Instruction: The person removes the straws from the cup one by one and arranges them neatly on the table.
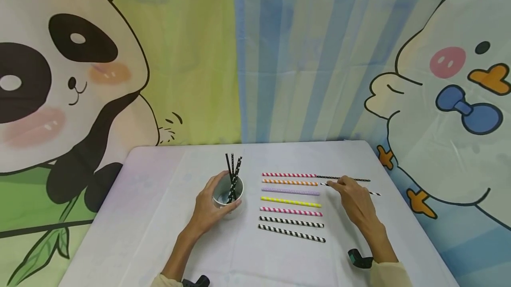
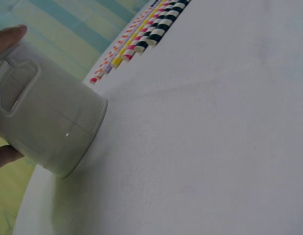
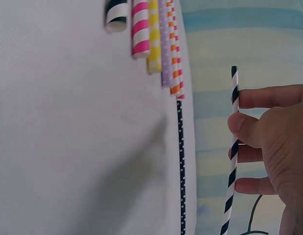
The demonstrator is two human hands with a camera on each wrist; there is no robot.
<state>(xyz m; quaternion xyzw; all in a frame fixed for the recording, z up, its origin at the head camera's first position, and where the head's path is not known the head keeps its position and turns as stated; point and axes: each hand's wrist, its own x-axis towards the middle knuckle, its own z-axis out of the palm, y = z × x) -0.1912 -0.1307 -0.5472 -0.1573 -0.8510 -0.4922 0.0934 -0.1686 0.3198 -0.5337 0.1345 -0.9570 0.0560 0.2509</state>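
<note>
Cartoon-printed curtains (image 1: pixel 287 56) back the white desk (image 1: pixel 119 233) in front of you. Your left hand (image 1: pixel 207 205) is curved round a translucent handled cup (image 2: pixel 58 117), with slim dark straws (image 1: pixel 234 182) leaning inside. Your right hand (image 1: pixel 355 200) pinches a slim black-and-white striped straw (image 3: pixel 233 169) just off the right end of the orange-striped straw (image 1: pixel 295 182). Behind that, a dotted black straw (image 3: pixel 181 161) lies end to end with the red-striped straw (image 1: pixel 289 174). Nearer you run the lilac straw (image 1: pixel 290 191), yellow straw (image 1: pixel 290 202), pink-striped straw (image 1: pixel 290 211) and two thick black-striped straws (image 1: pixel 292 233).
</note>
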